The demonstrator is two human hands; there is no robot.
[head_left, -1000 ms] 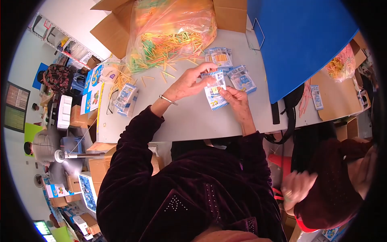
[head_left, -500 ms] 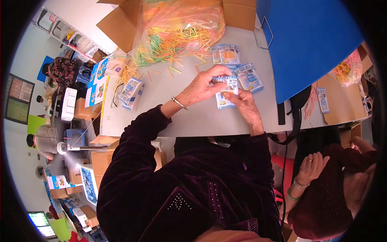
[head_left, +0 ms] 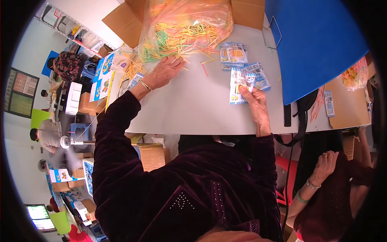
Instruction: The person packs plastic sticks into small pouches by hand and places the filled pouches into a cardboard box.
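Note:
My right hand (head_left: 256,105) grips a small clear packet (head_left: 235,91) with blue-and-white striped ends, the thumb lying across its front. Behind it, other striped packets (head_left: 234,53) lie in an overlapping group on the table. Over to the left, my left hand (head_left: 166,73) is palm down with its fingers stretched out. Its fingertips are at the near edge of a heap of thin yellow, green and pink sticks (head_left: 189,38), which spill from a large clear plastic bag (head_left: 193,14). Whether the fingertips touch any stick is unclear.
An open cardboard box (head_left: 128,22) surrounds the bag. A blue panel (head_left: 314,44) stands at the right of the table (head_left: 181,115). Another packet (head_left: 137,80) is partly hidden behind my left wrist. A co-worker's hand (head_left: 324,166) shows at the lower right.
My left hand has let go of the packet and moved left and away from me to the loose sticks. My right hand keeps the packet, now slightly farther right.

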